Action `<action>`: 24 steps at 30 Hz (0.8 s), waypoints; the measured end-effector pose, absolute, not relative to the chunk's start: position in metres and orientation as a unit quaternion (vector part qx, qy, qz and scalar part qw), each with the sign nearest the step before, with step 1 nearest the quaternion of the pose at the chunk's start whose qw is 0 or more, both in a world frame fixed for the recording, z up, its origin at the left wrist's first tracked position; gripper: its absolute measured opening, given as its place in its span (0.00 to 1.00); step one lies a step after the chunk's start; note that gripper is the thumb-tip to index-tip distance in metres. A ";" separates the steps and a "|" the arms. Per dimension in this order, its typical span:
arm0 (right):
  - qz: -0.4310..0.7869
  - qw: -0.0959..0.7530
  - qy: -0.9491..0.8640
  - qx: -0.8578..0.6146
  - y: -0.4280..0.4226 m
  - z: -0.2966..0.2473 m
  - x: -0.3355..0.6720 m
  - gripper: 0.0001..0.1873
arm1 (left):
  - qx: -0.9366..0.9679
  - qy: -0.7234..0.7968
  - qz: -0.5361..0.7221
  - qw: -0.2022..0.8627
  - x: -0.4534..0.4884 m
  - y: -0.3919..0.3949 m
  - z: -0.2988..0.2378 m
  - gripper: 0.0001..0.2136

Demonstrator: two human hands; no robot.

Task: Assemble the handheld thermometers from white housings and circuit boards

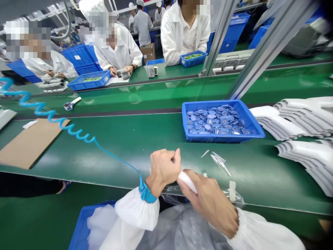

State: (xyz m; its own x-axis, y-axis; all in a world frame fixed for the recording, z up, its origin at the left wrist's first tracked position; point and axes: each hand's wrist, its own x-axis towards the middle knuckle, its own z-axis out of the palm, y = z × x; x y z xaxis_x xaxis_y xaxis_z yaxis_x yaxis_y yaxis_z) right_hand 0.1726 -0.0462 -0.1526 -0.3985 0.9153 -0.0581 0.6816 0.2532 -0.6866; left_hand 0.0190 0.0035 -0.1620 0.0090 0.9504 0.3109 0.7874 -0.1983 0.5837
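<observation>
Two bare hands, one white rounded plastic piece. At the green tabletop's far edge, one rectangular blue plastic bin with dozens of blue oval pieces; toward the left end, one brown cardboard sheet. One coiled blue cord.

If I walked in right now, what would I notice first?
Probably the curly blue cord, stretching from the picture's left edge to the band on the left wrist. Next, the blue tray of little blue pieces, farther back and rightward. Then the white piece in the right hand, near the table's front edge.
</observation>
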 end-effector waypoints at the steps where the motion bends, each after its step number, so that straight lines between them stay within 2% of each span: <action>1: 0.356 0.196 -0.745 -0.528 -0.045 -0.151 0.174 0.19 | 0.695 0.619 0.331 0.157 0.016 0.003 -0.158 0.26; 3: 0.476 0.205 -0.646 -0.561 -0.038 -0.146 0.179 0.23 | 0.676 0.590 0.385 0.217 0.009 0.001 -0.152 0.20; 5: 0.638 0.189 -0.481 -0.571 -0.027 -0.144 0.183 0.25 | 0.621 0.544 0.498 0.265 0.006 -0.003 -0.151 0.14; 6: 0.706 0.174 -0.398 -0.559 -0.022 -0.144 0.183 0.25 | 0.574 0.528 0.556 0.288 0.005 -0.004 -0.153 0.15; 8: 0.778 0.145 -0.310 -0.526 -0.017 -0.148 0.178 0.25 | 0.462 0.529 0.637 0.319 0.006 -0.002 -0.161 0.22; 10: 0.748 0.134 -0.385 -0.524 -0.019 -0.153 0.166 0.24 | 0.385 0.568 0.655 0.316 0.008 0.005 -0.172 0.28; 12: 0.612 0.127 -0.560 -0.544 -0.025 -0.157 0.151 0.20 | 0.376 0.621 0.626 0.284 0.008 0.014 -0.182 0.29; 15: 0.366 0.042 -0.744 -0.558 -0.031 -0.158 0.132 0.18 | 0.418 0.679 0.553 0.242 0.008 0.026 -0.188 0.28; 17: 0.297 -0.017 -0.768 -0.567 -0.032 -0.158 0.127 0.21 | 0.437 0.692 0.523 0.239 0.007 0.031 -0.186 0.27; 19: 0.317 0.012 -0.761 -0.565 -0.031 -0.159 0.130 0.20 | 0.447 0.688 0.512 0.255 0.006 0.032 -0.177 0.26; 21: 0.425 0.080 -0.719 -0.545 -0.030 -0.161 0.144 0.19 | 0.469 0.657 0.504 0.305 0.003 0.027 -0.162 0.22; 23: 0.545 0.144 -0.661 -0.495 -0.029 -0.164 0.165 0.21 | 0.500 0.580 0.487 0.420 -0.001 0.016 -0.142 0.14; 24: 0.585 0.163 -0.641 -0.469 -0.028 -0.166 0.177 0.22 | 0.513 0.528 0.470 0.486 -0.003 0.009 -0.132 0.14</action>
State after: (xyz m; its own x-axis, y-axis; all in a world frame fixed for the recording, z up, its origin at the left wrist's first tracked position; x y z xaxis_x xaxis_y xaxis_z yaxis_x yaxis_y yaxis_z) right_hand 0.1766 -0.0284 -0.1656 -0.5069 0.7924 -0.3393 0.4110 -0.1239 -0.9032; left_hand -0.0030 0.0090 -0.1316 0.0000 0.9995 -0.0309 0.0849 0.0308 0.9959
